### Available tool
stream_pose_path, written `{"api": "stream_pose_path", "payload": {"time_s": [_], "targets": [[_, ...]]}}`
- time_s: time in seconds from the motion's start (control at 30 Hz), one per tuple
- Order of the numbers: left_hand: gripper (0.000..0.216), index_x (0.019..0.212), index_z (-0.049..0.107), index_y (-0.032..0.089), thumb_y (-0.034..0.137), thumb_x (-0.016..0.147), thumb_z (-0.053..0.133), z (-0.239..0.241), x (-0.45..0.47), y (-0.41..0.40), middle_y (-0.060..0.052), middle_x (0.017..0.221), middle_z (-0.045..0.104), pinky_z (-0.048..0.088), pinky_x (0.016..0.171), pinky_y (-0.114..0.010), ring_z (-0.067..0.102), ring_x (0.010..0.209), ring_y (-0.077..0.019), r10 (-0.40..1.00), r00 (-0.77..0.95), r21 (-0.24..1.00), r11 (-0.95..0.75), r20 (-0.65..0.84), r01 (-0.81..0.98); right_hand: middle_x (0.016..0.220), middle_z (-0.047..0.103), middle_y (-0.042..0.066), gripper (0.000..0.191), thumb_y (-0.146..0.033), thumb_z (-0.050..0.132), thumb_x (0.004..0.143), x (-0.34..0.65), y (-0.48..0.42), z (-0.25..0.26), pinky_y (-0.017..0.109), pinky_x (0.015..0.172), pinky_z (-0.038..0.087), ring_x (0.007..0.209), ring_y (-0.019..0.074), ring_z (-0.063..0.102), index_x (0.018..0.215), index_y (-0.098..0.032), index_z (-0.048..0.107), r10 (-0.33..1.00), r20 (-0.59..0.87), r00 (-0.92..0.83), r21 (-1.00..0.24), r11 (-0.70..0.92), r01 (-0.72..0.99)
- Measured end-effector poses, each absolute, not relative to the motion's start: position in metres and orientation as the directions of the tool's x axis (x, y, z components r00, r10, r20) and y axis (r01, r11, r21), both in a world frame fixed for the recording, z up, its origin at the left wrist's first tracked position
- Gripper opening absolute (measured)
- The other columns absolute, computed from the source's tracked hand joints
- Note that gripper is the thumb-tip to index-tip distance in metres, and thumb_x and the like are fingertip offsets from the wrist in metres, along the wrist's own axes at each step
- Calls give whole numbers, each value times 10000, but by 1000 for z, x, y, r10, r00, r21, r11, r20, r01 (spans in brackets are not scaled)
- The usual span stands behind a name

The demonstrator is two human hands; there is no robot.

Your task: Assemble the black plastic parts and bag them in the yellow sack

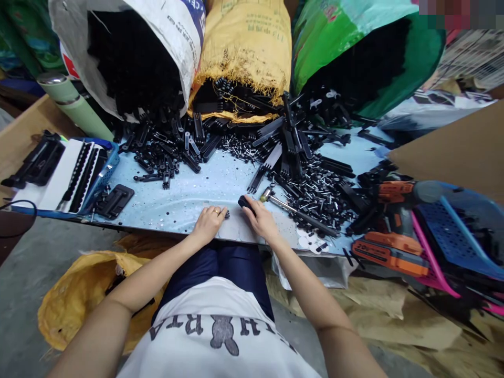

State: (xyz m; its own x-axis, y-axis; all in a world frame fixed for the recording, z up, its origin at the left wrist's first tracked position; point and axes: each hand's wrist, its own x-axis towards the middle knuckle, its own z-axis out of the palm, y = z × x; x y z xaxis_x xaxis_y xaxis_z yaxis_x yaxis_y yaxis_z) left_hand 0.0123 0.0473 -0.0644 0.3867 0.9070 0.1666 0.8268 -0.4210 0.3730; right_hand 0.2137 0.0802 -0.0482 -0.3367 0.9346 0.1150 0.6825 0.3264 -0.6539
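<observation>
My left hand [209,223], with a ring on one finger, rests at the table's front edge. Its fingers are pinched together on a small black part [227,214]. To its right, my right hand [263,219] is closed on a black plastic piece [244,201], whose far end sticks out past the fingers. A grey board [234,227] lies on the table between and under the hands. Just right of my right hand lies a hammer [301,211], its head toward the hand. Loose metal pins [244,149] and black plastic parts [289,137] lie beyond.
White [185,31], yellow [248,31] and green [334,42] sacks of black parts stand open along the back. A blue basket [103,173] and green flask [81,107] are left. At right are an orange cordless drill [394,247] and a blue basket [459,231].
</observation>
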Motion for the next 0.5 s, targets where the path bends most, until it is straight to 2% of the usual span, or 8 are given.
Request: {"api": "stream_pose_path", "payload": {"time_s": [0.07, 0.1, 0.17, 0.23, 0.3, 0.37, 0.5], "targets": [[355, 1255, 512, 147, 209, 919, 417, -61, 15, 46, -137, 1063, 616, 462, 855, -371, 577, 998, -221, 895, 369, 529, -446, 250, 722, 1009, 639, 87, 480, -468, 421, 900, 208, 78, -48, 352, 717, 538, 786, 186, 624, 1314, -233, 488, 954, -4, -300, -871, 144, 470], [365, 1272, 499, 156, 231, 924, 416, -57, 17, 46, -129, 1086, 609, 465, 871, -356, 574, 1019, -207, 892, 343, 610, -451, 293, 652, 949, 650, 68, 507, -488, 436, 887, 204, 77, -48, 330, 654, 550, 699, 163, 620, 1322, -232, 477, 949, -75, -307, -940, 36, 340], [381, 1291, 486, 170, 256, 926, 421, -47, 20, 44, -113, 1100, 607, 473, 877, -330, 577, 1021, -185, 904, 264, 737, -427, 337, 524, 848, 648, 37, 574, -520, 456, 865, 195, 74, -47, 300, 554, 554, 590, 136, 600, 1358, -226, 434, 930, -179, -320, -982, -148, 118], [389, 1291, 495, 175, 265, 916, 448, -36, 22, 44, -100, 1065, 621, 483, 858, -319, 591, 975, -175, 923, 200, 801, -384, 327, 459, 833, 641, 27, 609, -531, 480, 847, 190, 72, -43, 281, 514, 551, 566, 124, 592, 1372, -229, 420, 924, -191, -331, -980, -198, 12], [390, 1282, 511, 181, 275, 905, 469, -28, 23, 42, -91, 1033, 628, 488, 840, -319, 597, 935, -173, 937, 167, 818, -349, 307, 457, 888, 638, 34, 579, -514, 516, 833, 191, 72, -37, 262, 506, 546, 558, 106, 579, 1342, -240, 469, 925, -117, -362, -993, -114, 29], [376, 1262, 535, 186, 283, 905, 468, -25, 24, 40, -85, 1001, 627, 488, 831, -323, 596, 917, -174, 940, 152, 805, -341, 306, 486, 953, 622, 43, 524, -471, 555, 825, 195, 74, -31, 252, 527, 546, 555, 88, 565, 1301, -254, 520, 913, -7, -409, -992, 46, 120], [359, 1246, 552, 185, 281, 921, 432, -26, 22, 38, -71, 930, 608, 486, 805, -304, 587, 882, -160, 930, 98, 777, -351, 354, 523, 947, 582, 40, 485, -421, 520, 865, 204, 77, -25, 238, 534, 532, 554, 74, 552, 1324, -266, 493, 888, 150, -435, -930, 276, 242]]}}
